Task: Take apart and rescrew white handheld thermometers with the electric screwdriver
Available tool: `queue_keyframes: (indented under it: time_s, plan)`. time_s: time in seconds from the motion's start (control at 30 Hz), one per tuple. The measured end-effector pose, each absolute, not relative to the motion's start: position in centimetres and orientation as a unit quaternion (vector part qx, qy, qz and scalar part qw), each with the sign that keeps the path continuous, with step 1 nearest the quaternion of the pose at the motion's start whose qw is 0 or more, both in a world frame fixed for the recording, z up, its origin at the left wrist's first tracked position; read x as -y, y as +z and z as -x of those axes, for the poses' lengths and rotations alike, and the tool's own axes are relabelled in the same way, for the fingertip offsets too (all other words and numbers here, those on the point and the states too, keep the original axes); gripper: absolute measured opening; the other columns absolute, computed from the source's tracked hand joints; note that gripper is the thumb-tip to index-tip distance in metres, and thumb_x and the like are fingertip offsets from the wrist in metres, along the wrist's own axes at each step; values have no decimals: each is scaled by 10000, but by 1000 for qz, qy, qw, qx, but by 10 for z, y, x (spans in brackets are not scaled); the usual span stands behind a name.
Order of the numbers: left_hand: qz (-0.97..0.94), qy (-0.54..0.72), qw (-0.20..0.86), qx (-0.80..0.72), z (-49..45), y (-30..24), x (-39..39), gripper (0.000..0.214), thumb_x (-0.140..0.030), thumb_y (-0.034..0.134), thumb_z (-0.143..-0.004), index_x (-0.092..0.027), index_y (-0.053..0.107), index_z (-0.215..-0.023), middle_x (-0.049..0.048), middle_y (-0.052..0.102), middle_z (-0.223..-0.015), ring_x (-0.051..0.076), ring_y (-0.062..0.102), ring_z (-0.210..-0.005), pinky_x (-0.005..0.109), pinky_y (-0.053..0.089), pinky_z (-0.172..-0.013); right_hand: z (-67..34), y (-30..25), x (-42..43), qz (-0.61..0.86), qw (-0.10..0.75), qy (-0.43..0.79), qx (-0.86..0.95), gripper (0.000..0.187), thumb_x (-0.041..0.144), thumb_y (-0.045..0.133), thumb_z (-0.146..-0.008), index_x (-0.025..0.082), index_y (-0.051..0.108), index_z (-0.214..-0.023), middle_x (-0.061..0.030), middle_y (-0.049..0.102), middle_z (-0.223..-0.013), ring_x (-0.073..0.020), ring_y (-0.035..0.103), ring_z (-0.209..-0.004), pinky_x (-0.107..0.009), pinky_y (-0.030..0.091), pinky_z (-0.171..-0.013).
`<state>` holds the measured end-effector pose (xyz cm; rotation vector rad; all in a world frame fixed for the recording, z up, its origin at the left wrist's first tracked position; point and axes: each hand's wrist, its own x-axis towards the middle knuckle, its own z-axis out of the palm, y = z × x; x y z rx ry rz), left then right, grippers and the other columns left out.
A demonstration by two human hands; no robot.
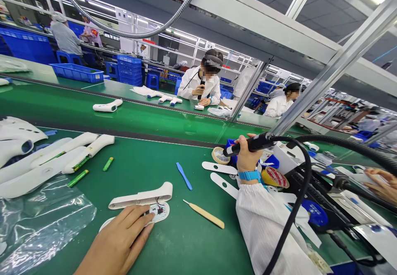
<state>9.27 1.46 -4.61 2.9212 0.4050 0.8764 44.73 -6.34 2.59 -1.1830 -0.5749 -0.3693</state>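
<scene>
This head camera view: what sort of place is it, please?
Probably an electronics assembly line in a factory: a long green conveyor belt, co-workers in white smocks, and a soldering iron in the right hand, near white plastic housings.

Nothing legible. The tape roll (220, 156) beside the right hand (248, 159) bears print, too small to read. Same for the red-striped tape roll (274, 177), the blue round label (314, 213) on the black unit (305, 192), and the red sign (149, 41) far down the line.

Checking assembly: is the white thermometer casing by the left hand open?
Open: a white plastic shell lies apart, exposing a round wired circuit board by the left hand.
</scene>
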Motion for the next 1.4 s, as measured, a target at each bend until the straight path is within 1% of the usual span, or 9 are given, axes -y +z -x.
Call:
queue_keyframes:
  time_s: [0.23,0.4,0.53,0.6,0.7,0.9,1.03,1.2,1.4]
  plan:
    - [-946,290,41,-140,-94,-45,-14,261,-348,501,-830,-291,608,-1061,-4,659,-1035,183,617,-951,261,531,-759,-448,23,62,547,776,-170,264,354,343,707,-601,188,512,-854,40,565,-574,-172,577,-518,-364,501,-584]
    - [-945,296,41,-130,-94,-44,-14,255,-326,484,-843,-270,601,-1063,11,656,-1023,185,612,-946,279,526,-769,-427,44,71,515,786,-185,288,327,347,655,-659,197,485,-895,60,561,-586,-145,580,-545,-353,498,-657]
    - [-948,282,59,-135,-95,-43,-12,250,-299,466,-854,-253,594,-1063,28,645,-1023,186,602,-939,289,516,-770,-396,63,78,473,804,-182,310,288,314,627,-675,211,473,-896,70,550,-568,-137,560,-544,-341,480,-667]
    - [-947,277,79,-143,-95,-39,-10,241,-281,461,-859,-244,593,-1057,36,636,-1027,187,594,-942,291,507,-774,-374,71,83,437,832,-139,313,237,283,603,-693,220,477,-883,74,537,-559,-130,539,-540,-329,468,-668]
    - [-933,303,120,-154,-96,-28,-6,208,-222,451,-868,-221,604,-1008,49,628,-1002,180,576,-938,298,482,-789,-334,80,93,396,867,-7,304,191,294,586,-705,237,486,-858,72,513,-561,-127,504,-554,-314,455,-642]
    - [-902,350,161,-195,-101,-11,0,211,-260,519,-840,-208,589,-1032,58,602,-958,184,544,-893,338,453,-777,-269,79,106,375,842,178,344,245,365,666,-664,249,527,-828,60,484,-552,-114,442,-505,-289,427,-561]
    - [-896,378,150,-181,-102,-11,2,244,-278,568,-810,-208,583,-1044,59,605,-961,188,533,-873,357,448,-769,-250,75,103,353,831,225,366,246,356,676,-674,242,533,-839,50,503,-559,-115,460,-508,-282,427,-545]
    - [-893,388,140,-182,-100,-15,4,117,-203,556,-818,-214,639,-901,33,616,-868,170,525,-818,334,443,-725,-242,71,98,342,818,251,388,219,341,636,-708,244,526,-872,50,519,-582,-111,479,-530,-276,431,-562]
    - [-896,379,132,-189,-95,-19,2,101,-203,540,-830,-193,636,-859,35,616,-822,171,512,-789,336,433,-706,-238,73,99,338,819,254,387,219,339,641,-706,240,534,-869,49,521,-586,-107,473,-526,-270,431,-556]
